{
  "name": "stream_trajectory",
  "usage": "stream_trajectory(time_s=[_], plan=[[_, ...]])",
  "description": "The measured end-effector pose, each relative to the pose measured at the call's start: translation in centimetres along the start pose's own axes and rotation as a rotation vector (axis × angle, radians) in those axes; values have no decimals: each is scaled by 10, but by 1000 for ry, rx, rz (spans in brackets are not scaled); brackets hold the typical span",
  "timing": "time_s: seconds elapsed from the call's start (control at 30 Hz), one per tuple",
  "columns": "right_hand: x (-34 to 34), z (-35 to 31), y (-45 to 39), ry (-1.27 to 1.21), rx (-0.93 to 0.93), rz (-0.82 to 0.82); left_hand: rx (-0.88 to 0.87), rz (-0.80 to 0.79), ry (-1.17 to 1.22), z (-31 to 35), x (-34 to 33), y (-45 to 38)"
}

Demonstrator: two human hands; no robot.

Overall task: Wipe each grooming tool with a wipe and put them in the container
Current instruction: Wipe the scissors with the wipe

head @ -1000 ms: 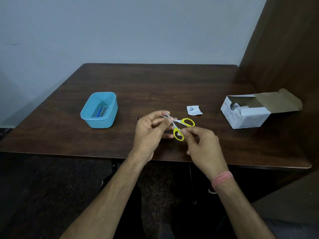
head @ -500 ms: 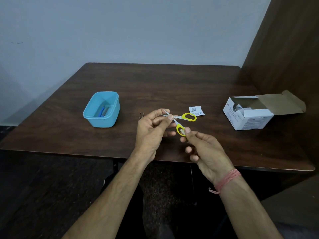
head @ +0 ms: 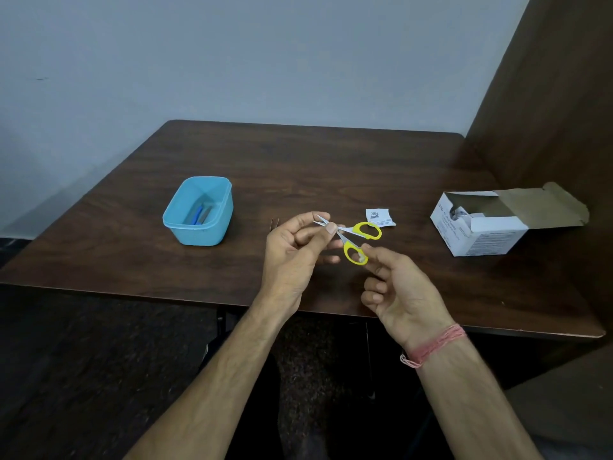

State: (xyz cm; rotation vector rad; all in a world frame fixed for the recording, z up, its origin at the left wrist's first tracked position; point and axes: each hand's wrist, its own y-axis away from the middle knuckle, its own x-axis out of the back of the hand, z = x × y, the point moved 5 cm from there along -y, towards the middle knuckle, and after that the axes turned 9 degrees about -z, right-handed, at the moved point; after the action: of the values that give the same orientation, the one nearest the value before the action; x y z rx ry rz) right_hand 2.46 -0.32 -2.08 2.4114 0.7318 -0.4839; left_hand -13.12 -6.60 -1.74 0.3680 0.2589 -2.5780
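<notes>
Small scissors with yellow handles (head: pixel 366 230) hang above the table's front middle, their handle loops spread apart. My left hand (head: pixel 292 257) pinches the metal blades near the pointed tip between thumb and fingers. My right hand (head: pixel 398 290) pinches the lower yellow loop with thumb and forefinger, its other fingers loosely curled. Whether a wipe lies under my left fingers cannot be told. The light blue container (head: pixel 202 235) stands to the left with a blue tool and a grey one inside.
A torn white wipe sachet (head: pixel 379 216) lies just behind the scissors. An open white cardboard box (head: pixel 481 239) stands at the right, next to a brown side panel. A small dark item (head: pixel 274 223) lies behind my left hand. The dark wooden table (head: pixel 315 167) meets a grey wall.
The scissors' handles have spread apart and the upper loop has swung to the right. My right hand has slid down to the lower loop's end and its other fingers have loosened.
</notes>
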Motion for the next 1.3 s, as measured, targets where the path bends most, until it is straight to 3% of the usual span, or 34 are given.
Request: stream_trajectory(time_s=[0.27,0.47,0.63,0.87,1.13,1.3], plan=[[3,0,3,-10,-47,-66,-19,12,9,-1,1,-1],[12,-2,5,-99,121,-61,-23,60,19,-1,4,-2],[27,-23,0,171,478,58,-18,-4,-65,-2,0,-1],[26,-19,-11,441,542,8,-27,-50,-114,1,-2,2],[28,-21,-8,176,496,3,77,-279,-61,4,-9,5],[16,-9,-9,150,492,-48,57,-214,-39,8,-7,5]])
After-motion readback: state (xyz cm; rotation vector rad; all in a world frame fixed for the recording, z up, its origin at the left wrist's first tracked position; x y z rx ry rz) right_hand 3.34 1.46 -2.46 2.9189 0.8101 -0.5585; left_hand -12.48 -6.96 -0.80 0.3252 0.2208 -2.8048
